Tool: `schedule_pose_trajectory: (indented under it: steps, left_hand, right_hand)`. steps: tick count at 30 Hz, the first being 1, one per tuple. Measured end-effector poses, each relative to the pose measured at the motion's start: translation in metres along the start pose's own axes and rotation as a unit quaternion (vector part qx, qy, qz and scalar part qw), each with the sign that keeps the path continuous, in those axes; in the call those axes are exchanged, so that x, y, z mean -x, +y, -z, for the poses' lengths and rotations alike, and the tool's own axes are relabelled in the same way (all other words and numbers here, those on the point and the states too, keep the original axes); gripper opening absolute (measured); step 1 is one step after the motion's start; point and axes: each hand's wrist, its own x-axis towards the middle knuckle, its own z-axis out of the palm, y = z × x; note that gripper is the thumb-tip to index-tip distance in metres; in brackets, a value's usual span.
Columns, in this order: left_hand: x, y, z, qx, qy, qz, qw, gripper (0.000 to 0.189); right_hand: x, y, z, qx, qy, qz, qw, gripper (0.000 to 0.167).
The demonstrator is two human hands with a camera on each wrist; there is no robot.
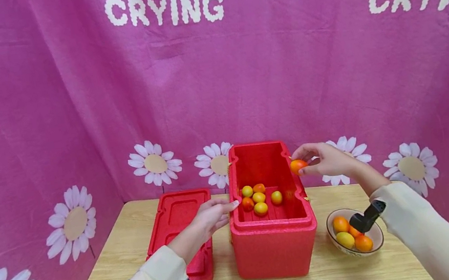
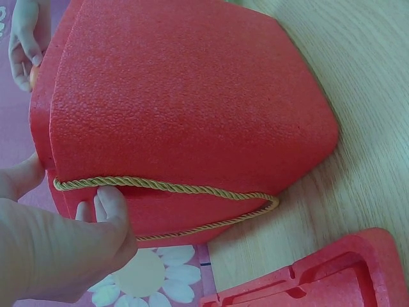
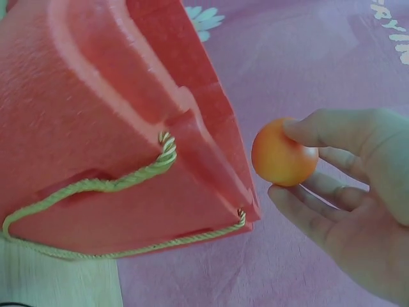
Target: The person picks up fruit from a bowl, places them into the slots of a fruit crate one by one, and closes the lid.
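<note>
My right hand (image 1: 329, 158) pinches a round orange-red fruit (image 3: 284, 152) between thumb and fingertips. It holds the fruit at the right rim of an uncovered red foam box (image 1: 276, 250). Several yellow and orange-red fruits (image 1: 259, 197) lie on the box floor, mostly toward its left side. At the opposite rim my left hand (image 1: 212, 215) holds the box wall. In the left wrist view, its thumb (image 2: 24, 176) is at the rim and the other fingers bend against the outer side, beside a twisted gold rope handle (image 2: 166, 187).
A bowl (image 1: 337, 246) with several orange and yellow fruits stands right of the box, below my right sleeve. The red lid (image 1: 174, 213) lies on the wooden table (image 1: 109, 278) to the left. Behind hangs a purple cloth (image 1: 198, 90) with daisies.
</note>
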Motion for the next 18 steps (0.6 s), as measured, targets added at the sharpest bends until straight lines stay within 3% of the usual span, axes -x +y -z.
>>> schedule_pose_trajectory:
  steps: [11, 18]
  left_hand:
    - [-0.001, -0.001, 0.001, 0.000, 0.004, 0.003, 1.0000, 0.042]
    - [-0.002, -0.001, 0.000, 0.011, 0.002, 0.000, 0.9999, 0.042]
  right_hand:
    - [-0.033, -0.006, -0.006, -0.029, -0.008, 0.013, 0.9995, 0.031]
    - [-0.056, -0.015, -0.013, -0.060, -0.011, -0.024, 0.9979, 0.034]
